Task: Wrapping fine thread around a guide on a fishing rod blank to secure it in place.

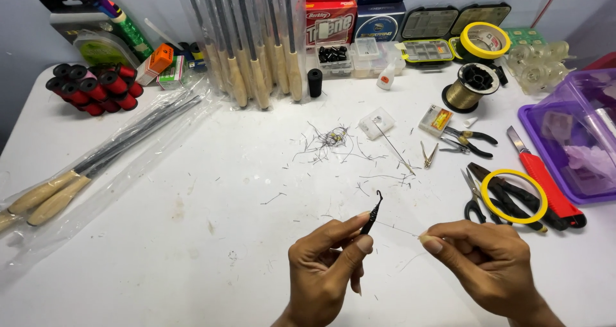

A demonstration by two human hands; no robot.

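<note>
A small black soft lure [372, 213], slim and hooked over at its tip, stands nearly upright above the near middle of the white table [192, 237], pinched between the thumb and first fingers of the left hand [324, 269]. A very thin line [398, 228] runs from the lure's side across to the right hand [484, 263], whose thumb and forefinger are closed tight on its end; both hands are narrow, each holding its piece, and they sit near one another with the line drawn almost level between them. To do this well, I judge the line should be kept just taut while the lure is held steady, with the fingers close to the working point, since so fine a strand slips and tangles easily. Beyond the hands lie scattered line clippings [333, 141], then a small clear box [376, 122], little pliers [471, 141], scissors [473, 195], a yellow ring [514, 196] and a red utility knife [545, 183] to the right. Bagged rods with cork handles [96, 167] lie to the left, red spools [93, 90] behind them.
</note>
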